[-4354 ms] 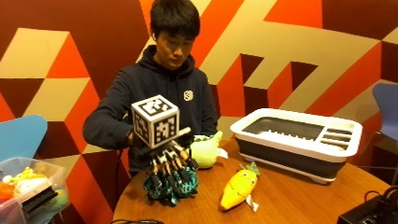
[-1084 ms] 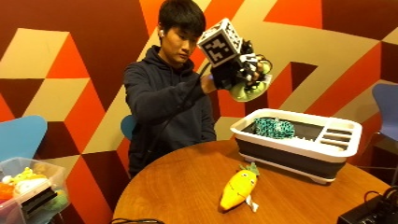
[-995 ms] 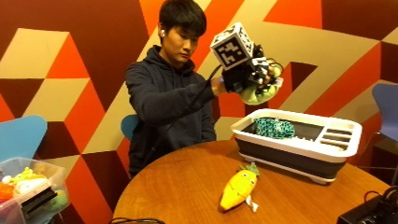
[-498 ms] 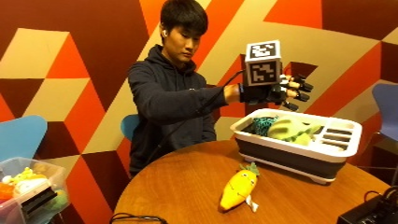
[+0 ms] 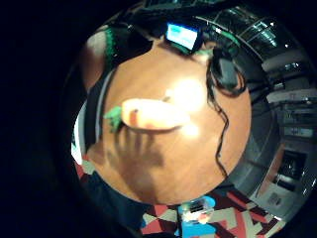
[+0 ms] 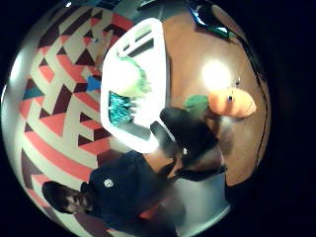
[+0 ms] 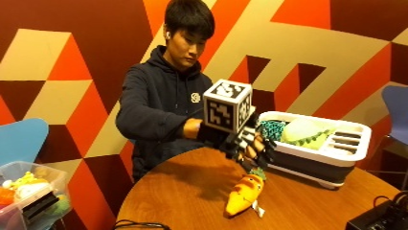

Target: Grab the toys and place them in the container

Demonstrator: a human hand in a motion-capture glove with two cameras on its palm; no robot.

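**One toy left on the table, hand coming over it**

Two toys, a teal knitted one [image 7: 274,128] and a pale green one [image 7: 305,132], already sit inside the white container [image 7: 357,152]. The carrot toy [image 7: 244,195] lies on the round wooden table [image 7: 178,196], just beside the container's near wall, leafy end pointing toward it.

The gloved right hand [image 7: 248,143] hangs above the carrot's leafy end, near the container. Its fingers [image 7: 260,149] are spread and point down, holding nothing. No contact with the carrot is visible; the little-finger palm view shows the toy directly beneath with the hand's shadow across the wood.

Risks, as judged:
- A grab at the leaf tuft alone could let the body dangle and slip on the lift.
- Closing near the container wall could knock knuckles on it or nudge the container.
- The plush may roll away from the container if pressed off-centre.
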